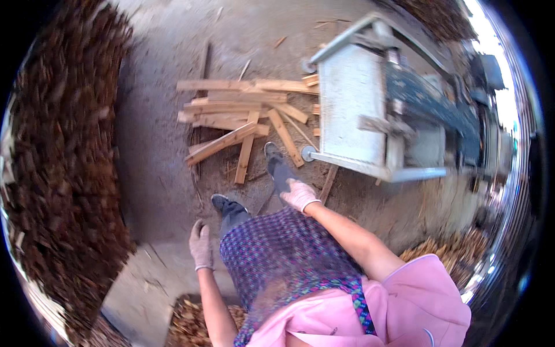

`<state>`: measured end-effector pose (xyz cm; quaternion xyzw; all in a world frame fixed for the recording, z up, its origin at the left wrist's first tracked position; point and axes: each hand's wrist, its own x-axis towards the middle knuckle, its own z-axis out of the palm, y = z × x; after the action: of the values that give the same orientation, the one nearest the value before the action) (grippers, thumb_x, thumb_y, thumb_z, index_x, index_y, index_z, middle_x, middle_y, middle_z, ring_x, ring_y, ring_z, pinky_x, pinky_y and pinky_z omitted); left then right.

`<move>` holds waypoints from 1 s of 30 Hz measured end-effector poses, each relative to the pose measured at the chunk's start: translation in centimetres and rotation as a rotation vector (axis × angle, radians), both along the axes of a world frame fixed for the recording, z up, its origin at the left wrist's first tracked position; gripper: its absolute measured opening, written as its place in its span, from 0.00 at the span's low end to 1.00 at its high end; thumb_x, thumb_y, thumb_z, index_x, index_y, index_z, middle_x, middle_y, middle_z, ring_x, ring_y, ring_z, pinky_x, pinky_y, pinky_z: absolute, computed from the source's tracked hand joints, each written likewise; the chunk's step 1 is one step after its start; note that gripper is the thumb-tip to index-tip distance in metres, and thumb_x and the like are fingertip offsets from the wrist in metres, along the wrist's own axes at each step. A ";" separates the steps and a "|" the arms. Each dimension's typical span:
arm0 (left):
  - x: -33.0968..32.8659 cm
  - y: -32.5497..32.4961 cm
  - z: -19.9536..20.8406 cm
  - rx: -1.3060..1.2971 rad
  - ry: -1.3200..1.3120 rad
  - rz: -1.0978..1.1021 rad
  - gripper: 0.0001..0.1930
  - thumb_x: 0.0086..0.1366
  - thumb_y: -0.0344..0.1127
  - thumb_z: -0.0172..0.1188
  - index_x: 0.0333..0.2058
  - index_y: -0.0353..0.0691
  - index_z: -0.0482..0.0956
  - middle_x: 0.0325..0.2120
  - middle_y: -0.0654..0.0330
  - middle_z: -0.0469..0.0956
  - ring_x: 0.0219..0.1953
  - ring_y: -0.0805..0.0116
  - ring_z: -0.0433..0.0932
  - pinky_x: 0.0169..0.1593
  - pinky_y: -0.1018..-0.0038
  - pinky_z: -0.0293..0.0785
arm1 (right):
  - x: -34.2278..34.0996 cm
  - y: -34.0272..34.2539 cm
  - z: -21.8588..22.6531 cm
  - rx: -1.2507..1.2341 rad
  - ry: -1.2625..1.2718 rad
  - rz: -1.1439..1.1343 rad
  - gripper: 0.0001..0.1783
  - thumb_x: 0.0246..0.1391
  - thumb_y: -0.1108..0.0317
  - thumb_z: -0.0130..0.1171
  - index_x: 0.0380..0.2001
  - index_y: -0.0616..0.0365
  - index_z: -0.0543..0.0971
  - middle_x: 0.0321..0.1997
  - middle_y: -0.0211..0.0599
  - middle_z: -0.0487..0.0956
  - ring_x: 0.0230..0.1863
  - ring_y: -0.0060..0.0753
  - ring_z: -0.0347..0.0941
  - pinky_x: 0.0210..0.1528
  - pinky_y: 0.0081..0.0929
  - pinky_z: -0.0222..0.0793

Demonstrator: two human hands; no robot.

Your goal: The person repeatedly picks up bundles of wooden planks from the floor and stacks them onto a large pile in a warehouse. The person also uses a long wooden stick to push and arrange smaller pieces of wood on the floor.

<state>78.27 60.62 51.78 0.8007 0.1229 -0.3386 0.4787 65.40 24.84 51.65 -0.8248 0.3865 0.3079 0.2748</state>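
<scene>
My left hand (201,246), in a pale work glove, hangs beside my left leg with its fingers stretched and nothing in it. In front of my right thigh is my right hand (299,195), gloved too, its fingers loosely apart and holding nothing. Both hands are clear of the wood. Ahead of my feet, a loose pile of wooden planks (231,107) lies on the floor, some crossing over others. One short plank (285,137) slants beside the wheel of a white metal machine frame (351,104). I wear a patterned apron (289,254).
A tall stack of dark, rough wood pieces (69,156) runs along the left. More split wood (451,254) is heaped at the right, and a container of wood pieces (188,321) stands near me. Thin scraps are scattered over the concrete floor (156,115).
</scene>
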 end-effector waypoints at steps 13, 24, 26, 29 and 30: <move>-6.6 -20.9 -47.7 -0.606 1.076 1.239 0.48 0.68 0.67 0.54 0.70 0.31 0.56 0.66 0.39 0.61 0.66 0.45 0.66 0.69 0.50 0.57 | 7.7 -15.9 -47.4 -0.188 0.228 -0.050 0.41 0.48 0.46 0.70 0.57 0.67 0.75 0.50 0.61 0.83 0.54 0.58 0.81 0.54 0.44 0.76; -3.8 -21.8 -61.7 -0.404 0.859 1.263 0.32 0.65 0.65 0.58 0.54 0.44 0.68 0.42 0.49 0.72 0.39 0.50 0.74 0.38 0.57 0.77 | 8.5 -15.3 -52.1 -0.400 0.186 -0.102 0.37 0.44 0.49 0.70 0.50 0.68 0.76 0.48 0.66 0.82 0.52 0.64 0.80 0.55 0.49 0.77; -2.8 -21.2 -61.8 -0.424 0.766 1.327 0.26 0.65 0.60 0.60 0.49 0.46 0.70 0.37 0.55 0.70 0.34 0.57 0.72 0.30 0.62 0.73 | 7.6 -15.1 -49.7 -0.416 0.122 -0.052 0.36 0.44 0.49 0.72 0.48 0.67 0.75 0.47 0.64 0.82 0.52 0.65 0.80 0.56 0.50 0.76; 2.2 -22.5 -57.6 -0.214 0.699 1.460 0.23 0.64 0.56 0.65 0.47 0.47 0.71 0.30 0.59 0.69 0.28 0.65 0.69 0.27 0.66 0.69 | 12.6 -13.5 -43.7 -0.313 -0.055 0.114 0.38 0.43 0.51 0.73 0.53 0.63 0.74 0.51 0.60 0.81 0.54 0.60 0.79 0.59 0.47 0.74; 3.4 -22.6 -55.7 -0.090 0.668 1.440 0.23 0.64 0.55 0.66 0.47 0.47 0.72 0.29 0.60 0.69 0.27 0.67 0.69 0.27 0.67 0.69 | 15.2 -13.2 -42.3 -0.283 -0.100 0.178 0.38 0.43 0.52 0.73 0.54 0.63 0.74 0.51 0.60 0.81 0.54 0.60 0.78 0.59 0.47 0.74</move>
<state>81.66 38.03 -3.92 0.3603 0.7336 -0.1729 0.5497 80.64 11.61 9.37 -0.9004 0.3372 0.2323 0.1466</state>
